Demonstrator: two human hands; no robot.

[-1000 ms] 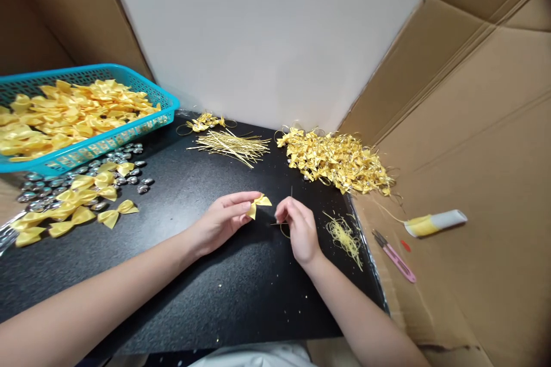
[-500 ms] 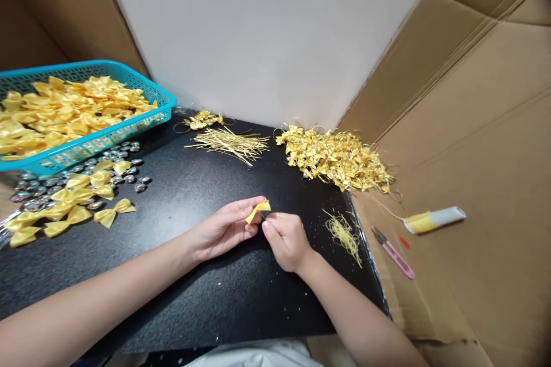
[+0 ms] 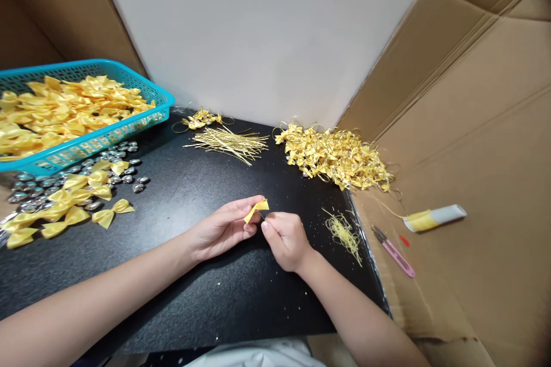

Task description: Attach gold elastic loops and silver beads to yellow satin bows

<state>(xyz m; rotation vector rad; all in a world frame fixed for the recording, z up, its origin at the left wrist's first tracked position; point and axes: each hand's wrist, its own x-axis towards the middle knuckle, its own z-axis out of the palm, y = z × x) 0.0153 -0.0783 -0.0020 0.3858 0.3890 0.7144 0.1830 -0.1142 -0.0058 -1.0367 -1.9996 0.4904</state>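
Between the thumb and fingers of my left hand [image 3: 230, 226] is a yellow satin ribbon bow [image 3: 257, 209], held tilted above the black tabletop [image 3: 181, 287]. My right hand [image 3: 284, 241] is closed right beside it, thumb against the curled forefinger, pinching a thin dark shaft that looks like a needle [image 3: 262, 216]. Its visible end points up toward the underside of the bow; whether it pierces the ribbon I cannot tell. Most of the needle is hidden in my right fingers.
At left, a turquoise basket [image 3: 161, 108] holds many bows; loose bows [image 3: 103, 217] and silver beads [image 3: 138, 187] lie before it. Behind are gold cords [image 3: 228, 143] and finished bows [image 3: 331, 155]. Rightward lie thread scraps [image 3: 344, 235], pink snips [image 3: 396, 255] and a yellow thread spool [image 3: 434, 218].
Both hands stay almost in place, still holding the bow and the needle. The view has shifted very slightly.
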